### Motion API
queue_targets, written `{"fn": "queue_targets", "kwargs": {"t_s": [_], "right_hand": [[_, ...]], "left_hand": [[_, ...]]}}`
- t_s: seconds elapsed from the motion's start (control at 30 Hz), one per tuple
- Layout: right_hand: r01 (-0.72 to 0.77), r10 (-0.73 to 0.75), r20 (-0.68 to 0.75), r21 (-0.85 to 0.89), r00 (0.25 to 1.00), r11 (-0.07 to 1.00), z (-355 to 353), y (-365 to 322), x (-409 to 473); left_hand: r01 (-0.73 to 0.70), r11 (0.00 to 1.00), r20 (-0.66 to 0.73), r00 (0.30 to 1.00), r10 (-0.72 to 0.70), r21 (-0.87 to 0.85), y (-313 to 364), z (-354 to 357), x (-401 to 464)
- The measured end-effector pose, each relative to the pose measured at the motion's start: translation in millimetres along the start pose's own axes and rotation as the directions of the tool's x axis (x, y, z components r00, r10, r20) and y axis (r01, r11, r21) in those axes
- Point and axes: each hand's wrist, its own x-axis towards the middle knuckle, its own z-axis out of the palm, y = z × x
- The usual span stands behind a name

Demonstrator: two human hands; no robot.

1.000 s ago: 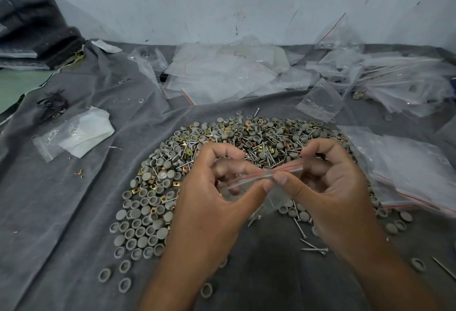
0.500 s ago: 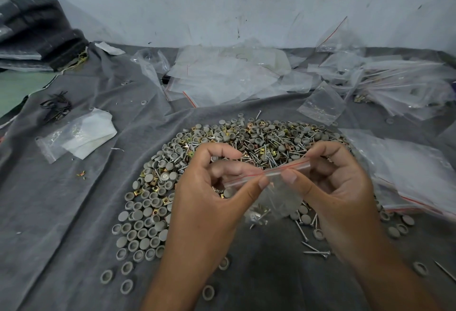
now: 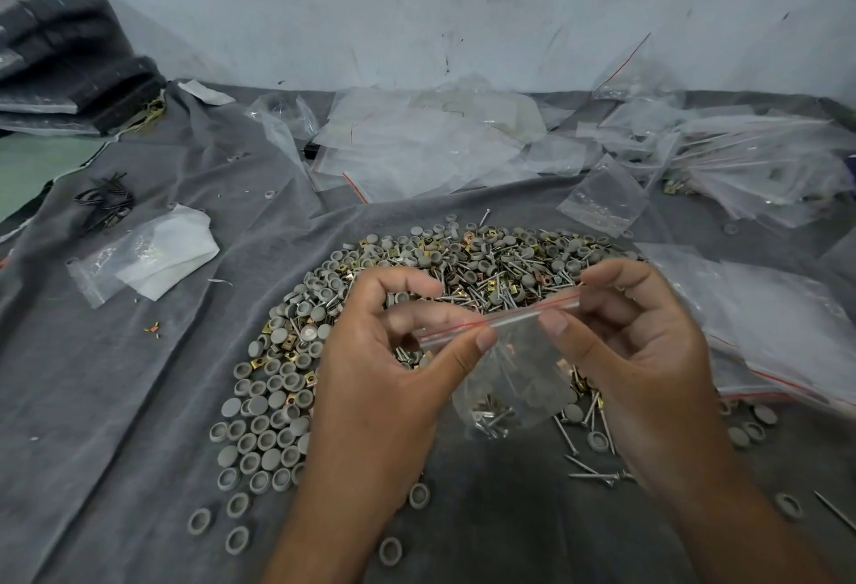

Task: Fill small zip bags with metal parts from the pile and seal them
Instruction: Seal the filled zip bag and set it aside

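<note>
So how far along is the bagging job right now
Done: this zip bag already holds screws at its bottom, and filled-looking bags lie at the far right. In hand: the left hand and right hand pinch its red-lined zip strip; whether it is fully sealed cannot be told. Left: a large pile of parts on the grey cloth, and empty bags beyond it.

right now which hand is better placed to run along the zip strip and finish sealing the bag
Probably the left hand. Its thumb and fingers already pinch the zip bag partway along the red-lined strip, with open strip ahead toward the right hand, which pinches the far end and can anchor it.
</note>
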Motion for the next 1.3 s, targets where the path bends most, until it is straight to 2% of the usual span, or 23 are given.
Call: {"fn": "queue_targets", "kwargs": {"t_s": [0.17, 0.33, 0.47, 0.67, 0.77, 0.87, 1.0, 1.1, 1.2, 1.3], "right_hand": [[-0.029, 0.030, -0.022, 0.063, 0.999, 0.998, -2, 1, 1], [0.001, -0.001, 0.019, -0.010, 1.000, 1.000, -2, 0, -1], [0.028, -0.028, 0.006, -0.003, 1.000, 1.000, -2, 1, 0], [0.046, -0.050, 0.041, 0.097, 0.998, 0.994, -4, 2, 1], [0.060, -0.066, 0.056, 0.101, 0.996, 0.993, -4, 3, 0], [0.101, -0.093, 0.072, -0.116, 0.993, 0.988, -7, 1, -1], [0.078, 0.032, 0.278, -0.377, 0.960, 0.923, -15, -13, 2], [0.226, -0.036, 0.357, -0.507, 0.933, 0.832, -16, -23, 21], [0.211, -0.039, 0.310, -0.544, 0.950, 0.812, -31, -36, 72], [0.198, -0.117, 0.169, -0.633, 0.979, 0.748, -69, -59, 156]], "left_hand": [[0.001, 1.000, -0.031, 1.000, -0.002, -0.026, -3, -1, 2], [-0.014, 1.000, -0.066, 0.998, 0.015, 0.018, -4, -4, 1], [-0.022, 1.000, -0.079, 0.997, 0.022, 0.009, -3, -4, 1], [0.005, 1.000, -0.045, 0.999, -0.006, -0.024, -1, -1, 1], [0.003, 0.999, -0.040, 0.999, -0.001, 0.040, 0, -1, 1], [-0.017, 0.996, -0.034, 0.999, 0.020, 0.092, 1, -1, -1], [-0.041, 0.992, -0.032, 0.998, 0.045, 0.121, 1, -4, -3], [-0.020, 0.998, -0.073, 0.997, 0.025, 0.060, 1, -1, -3], [-0.036, 0.997, -0.115, 0.992, 0.044, 0.072, 1, 2, 1], [-0.023, 0.996, -0.092, 0.995, 0.031, 0.085, -5, 2, 2]]}}
